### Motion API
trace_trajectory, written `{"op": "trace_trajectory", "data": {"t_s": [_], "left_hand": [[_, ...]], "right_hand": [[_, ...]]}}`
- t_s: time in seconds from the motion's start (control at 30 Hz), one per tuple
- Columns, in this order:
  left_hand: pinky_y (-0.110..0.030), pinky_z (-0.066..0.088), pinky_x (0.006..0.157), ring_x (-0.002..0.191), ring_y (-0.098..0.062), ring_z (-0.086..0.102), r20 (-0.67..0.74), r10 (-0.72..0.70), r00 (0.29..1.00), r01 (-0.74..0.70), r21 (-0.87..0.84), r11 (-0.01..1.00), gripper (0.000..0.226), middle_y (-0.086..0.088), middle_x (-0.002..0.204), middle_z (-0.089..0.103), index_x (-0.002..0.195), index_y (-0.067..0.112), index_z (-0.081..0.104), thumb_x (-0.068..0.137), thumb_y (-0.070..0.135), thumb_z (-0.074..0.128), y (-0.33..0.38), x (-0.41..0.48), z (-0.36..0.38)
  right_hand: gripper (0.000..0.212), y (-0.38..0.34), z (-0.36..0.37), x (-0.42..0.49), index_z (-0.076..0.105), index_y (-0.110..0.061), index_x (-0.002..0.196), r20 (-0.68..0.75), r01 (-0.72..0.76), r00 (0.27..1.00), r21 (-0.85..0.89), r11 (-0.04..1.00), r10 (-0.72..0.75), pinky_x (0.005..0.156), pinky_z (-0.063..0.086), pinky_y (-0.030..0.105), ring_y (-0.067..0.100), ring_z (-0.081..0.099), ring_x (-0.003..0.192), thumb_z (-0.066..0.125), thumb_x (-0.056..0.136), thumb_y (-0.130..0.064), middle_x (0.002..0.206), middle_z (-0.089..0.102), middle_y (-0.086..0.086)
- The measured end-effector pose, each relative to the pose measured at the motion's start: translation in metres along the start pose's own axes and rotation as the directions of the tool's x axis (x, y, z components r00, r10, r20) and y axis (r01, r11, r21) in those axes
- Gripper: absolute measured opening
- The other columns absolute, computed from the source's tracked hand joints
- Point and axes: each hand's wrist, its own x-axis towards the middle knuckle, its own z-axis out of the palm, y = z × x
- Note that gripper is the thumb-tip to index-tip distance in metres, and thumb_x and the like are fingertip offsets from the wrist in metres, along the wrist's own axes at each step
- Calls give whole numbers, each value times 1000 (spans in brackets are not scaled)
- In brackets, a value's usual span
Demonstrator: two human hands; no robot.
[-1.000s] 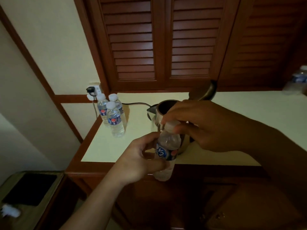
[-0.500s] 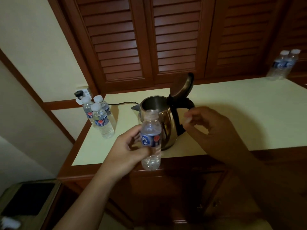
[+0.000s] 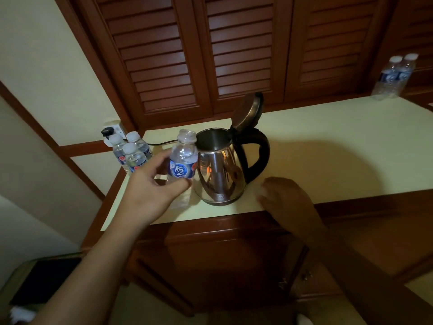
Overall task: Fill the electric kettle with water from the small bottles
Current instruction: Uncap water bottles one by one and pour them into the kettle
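Observation:
The steel electric kettle (image 3: 220, 174) stands on the cream counter (image 3: 339, 146) with its lid (image 3: 248, 111) tipped up and its mouth open. My left hand (image 3: 150, 193) grips a small uncapped water bottle (image 3: 184, 158), upright and touching the kettle's left side, its neck level with the kettle's rim. My right hand (image 3: 288, 200) rests low at the counter's front edge, right of the kettle, with its fingers curled round a pale bottle cap (image 3: 262, 191) that is only dimly visible.
Three capped small bottles (image 3: 132, 153) stand at the counter's back left by a wall socket (image 3: 112, 131) with the kettle's cord. Two more bottles (image 3: 393, 76) stand far right. Louvred wooden doors rise behind the counter. A bin (image 3: 42, 277) sits on the floor at lower left.
My right hand took the cap off the bottle and dropped to the counter's front edge. My left hand carried the open bottle forward to the kettle's left side.

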Motion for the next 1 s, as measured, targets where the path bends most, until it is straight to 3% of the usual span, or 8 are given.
{"op": "trace_trajectory", "data": {"t_s": [0.07, 0.13, 0.23, 0.3, 0.4, 0.57, 1.0], "left_hand": [[-29, 56, 80, 104, 0, 62, -4, 1, 1000, 0, 87, 996, 60, 23, 112, 68, 138, 37, 61, 85, 20, 82, 6, 7, -5], [-27, 53, 77, 102, -1, 62, -6, 34, 999, -33, 187, 982, 61, 26, 109, 66, 139, 38, 60, 84, 24, 82, 12, 16, -9], [-33, 54, 82, 106, -12, 62, -23, 121, 992, -105, 365, 925, 64, 15, 116, 65, 140, 34, 61, 80, 27, 82, 20, 33, -15], [-40, 53, 89, 112, -18, 58, -16, 182, 983, -150, 503, 851, 69, 8, 119, 63, 143, 31, 59, 78, 34, 83, 22, 46, -19], [-46, 51, 87, 113, -28, 56, 40, 267, 963, -226, 660, 716, 71, -2, 117, 65, 142, 30, 58, 76, 44, 79, 22, 61, -23], [-49, 45, 90, 115, -31, 51, 103, 342, 934, -273, 823, 498, 72, -2, 123, 64, 145, 33, 55, 78, 49, 76, 20, 75, -26], [-55, 39, 92, 119, -36, 47, 145, 476, 868, -320, 894, 312, 61, -4, 127, 61, 138, 34, 60, 81, 34, 82, 28, 85, -19]], "right_hand": [[64, -2, -1, 2, 55, -5, 137, 43, -87, 995, -84, 993, 91, 112, 28, 32, 31, 48, 132, 64, 92, -49, 142, 55, 14], [94, 0, 1, 4, 32, -4, 152, 156, -111, 978, -187, 976, 141, 122, 16, 41, 29, 26, 148, 43, 90, -73, 160, 31, 14], [112, 8, 9, 9, 6, -6, 158, 256, -100, 951, -277, 956, 174, 125, 4, 46, 25, 4, 155, 15, 83, -88, 167, 5, 13], [114, 8, 12, 10, 0, -8, 159, 276, -80, 946, -314, 946, 172, 125, 2, 47, 24, -2, 155, 7, 80, -90, 168, 0, 11], [114, 10, 14, 9, 0, -9, 159, 287, -44, 945, -360, 932, 155, 125, 0, 48, 24, -4, 155, 2, 80, -90, 168, -1, 10], [110, 10, 18, 10, -2, -11, 159, 295, -15, 945, -389, 921, 140, 124, 0, 50, 23, -8, 154, -3, 81, -89, 168, -5, 9], [95, 13, 20, 10, 1, -15, 159, 287, 34, 954, -402, 915, 90, 124, -1, 51, 19, -6, 154, 2, 89, -80, 168, -1, 5]]}}
